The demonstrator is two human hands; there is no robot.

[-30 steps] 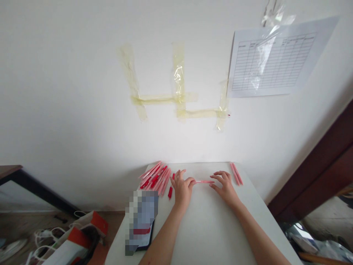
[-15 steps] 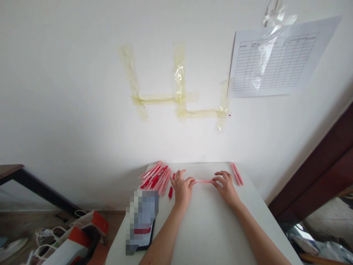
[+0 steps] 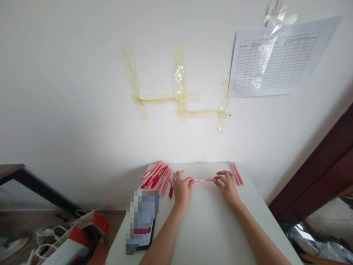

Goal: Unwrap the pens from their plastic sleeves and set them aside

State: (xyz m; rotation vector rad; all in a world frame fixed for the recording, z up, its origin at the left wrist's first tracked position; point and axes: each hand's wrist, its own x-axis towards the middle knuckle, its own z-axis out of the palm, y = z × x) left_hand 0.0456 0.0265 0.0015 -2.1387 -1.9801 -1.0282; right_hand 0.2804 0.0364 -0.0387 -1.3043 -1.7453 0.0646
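Observation:
A slim pink pen [image 3: 209, 180] lies level between my two hands, just above or on the white table; I cannot tell which. My left hand [image 3: 182, 189] pinches its left end with thumb and forefinger, the other fingers raised. On the opposite end, my right hand [image 3: 226, 187] has a similar pinch. Midway along the pen a whitish stretch shows. Close to the left hand is a red piece [image 3: 170, 192] like a pen cap, and beyond it a heap of pink and red pens [image 3: 156, 178]. Two pink pens [image 3: 237, 173] lie side by side past the right hand.
The white table [image 3: 209, 228] stands against a wall. A phone [image 3: 146, 241], partly blurred out, rests at its left edge. Paper bags [image 3: 74, 239] are on the floor at left. A printed chart [image 3: 275, 62] and yellowed tape [image 3: 180, 73] are stuck to the wall.
My hands are slightly farther apart on the pen. Its whitish stretch now sits nearer the middle, with pink on both sides, where before it was beside my left fingers.

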